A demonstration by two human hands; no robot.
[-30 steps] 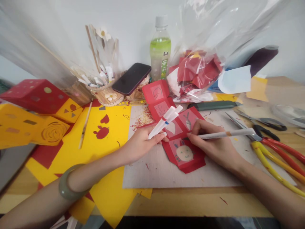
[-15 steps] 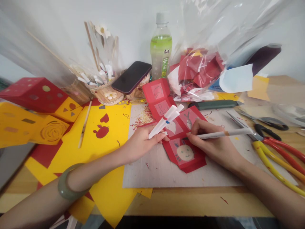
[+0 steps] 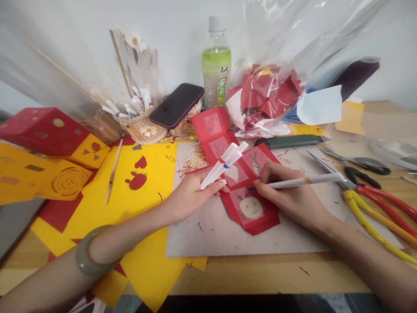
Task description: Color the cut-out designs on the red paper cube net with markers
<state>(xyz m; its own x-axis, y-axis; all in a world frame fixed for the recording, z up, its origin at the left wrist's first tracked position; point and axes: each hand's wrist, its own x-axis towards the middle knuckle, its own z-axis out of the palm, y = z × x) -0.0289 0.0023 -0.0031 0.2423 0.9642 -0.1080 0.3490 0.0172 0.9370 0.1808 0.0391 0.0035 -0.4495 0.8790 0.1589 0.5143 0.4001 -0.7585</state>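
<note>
My left hand is closed around white marker pens, one with a red band and one with a blue band, while its fingertips touch the red card cutout. In my right hand is a white marker with an orange-brown band, pinched with its dark tip at the card. The cutout lies unfolded in square panels, with translucent patches on them. A rabbit face drawing fills the nearest panel, and a white heart-like shape shows above it, partly covered by the pens.
Scissors with red and yellow handles and black-handled scissors lie at right. A green cutter, a drink bottle and a bag of red scraps stand behind. Yellow paper and decorated boxes are at left.
The whole view has shifted slightly, so things appear a little further left. Both hands keep their hold on the pens, with hardly any motion over the red card.
</note>
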